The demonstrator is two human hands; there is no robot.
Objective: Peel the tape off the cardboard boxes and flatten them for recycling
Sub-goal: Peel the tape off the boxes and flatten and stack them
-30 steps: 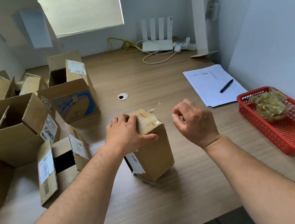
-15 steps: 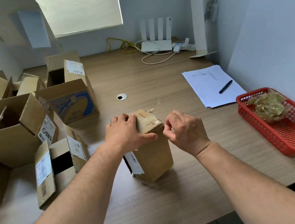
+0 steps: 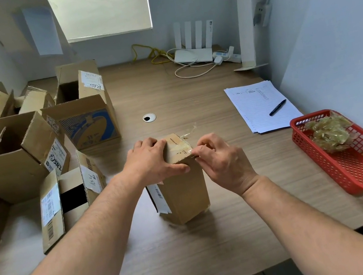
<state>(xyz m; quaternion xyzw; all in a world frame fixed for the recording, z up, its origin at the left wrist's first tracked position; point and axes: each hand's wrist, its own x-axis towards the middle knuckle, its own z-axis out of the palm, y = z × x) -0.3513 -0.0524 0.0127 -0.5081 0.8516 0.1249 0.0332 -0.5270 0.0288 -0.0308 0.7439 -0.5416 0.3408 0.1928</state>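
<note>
A small brown cardboard box (image 3: 185, 192) stands upright in the middle of the wooden desk (image 3: 195, 251), with clear tape (image 3: 183, 145) across its top. My left hand (image 3: 153, 160) grips the box's top from the left, thumb along the near edge. My right hand (image 3: 220, 157) is at the top right corner, fingertips pinching the tape's edge there. A loose strip of tape curls off the far corner.
Several opened cardboard boxes (image 3: 21, 153) crowd the desk's left side. A red plastic basket (image 3: 359, 164) holding crumpled tape sits at the right edge. Lined papers (image 3: 260, 106) with a black pen (image 3: 277, 107) lie behind it. A white router (image 3: 193, 48) and cables sit at the back.
My right hand moved left from free air to the box's top right corner and now pinches the tape. The left hand stayed on the box.
</note>
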